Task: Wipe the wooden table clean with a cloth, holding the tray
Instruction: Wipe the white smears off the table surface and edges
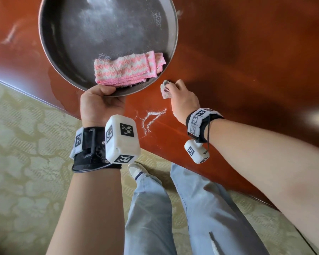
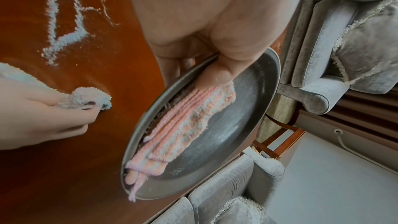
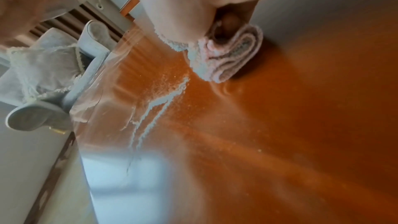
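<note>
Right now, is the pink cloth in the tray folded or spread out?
Folded. The pink cloth lies in the tray as a thick strip, with stacked layered edges showing in the left wrist view.

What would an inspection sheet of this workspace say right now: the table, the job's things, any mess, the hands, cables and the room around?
Surface: glossy reddish wooden table, smeared near its edge.
Job's things: round dark metal tray, dusted white, tilted in the left wrist view; a folded pink-and-white cloth lies in it. A second bunched cloth is on the table.
Clutter: lines of white powder beside the right hand.
Hands: left hand has a grip on the tray's near rim; right hand clutches the bunched cloth.
Cables: a thin black cord at the right wrist strap.
Surroundings: patterned pale carpet, grey armchairs.
</note>
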